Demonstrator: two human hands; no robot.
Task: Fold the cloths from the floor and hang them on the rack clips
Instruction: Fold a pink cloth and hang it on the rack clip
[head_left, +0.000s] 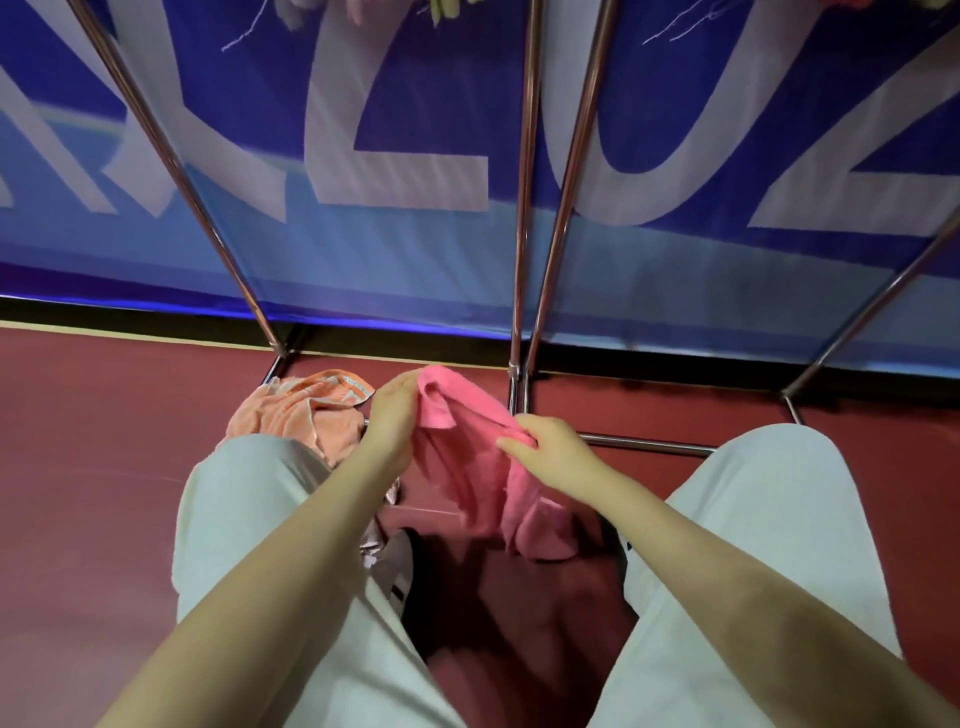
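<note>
A pink cloth (470, 457) hangs crumpled between my two hands, above the red floor and between my knees. My left hand (392, 415) pinches its upper left corner. My right hand (550, 449) grips its edge further right and lower down. The cloth's lower part droops toward the floor. An orange cloth (306, 410) lies bunched on the floor to the left, partly behind my left knee. The rack's metal poles (524, 208) rise in front of me; bits of hung cloths (441, 8) show at the top edge, with the clips out of view.
A blue banner (395, 156) with large white letters stands behind the rack. The rack's base bars (644, 444) lie on the red floor (104, 426) near my right hand. My legs in light trousers (244, 519) fill the lower view, with a shoe (395, 566) between them.
</note>
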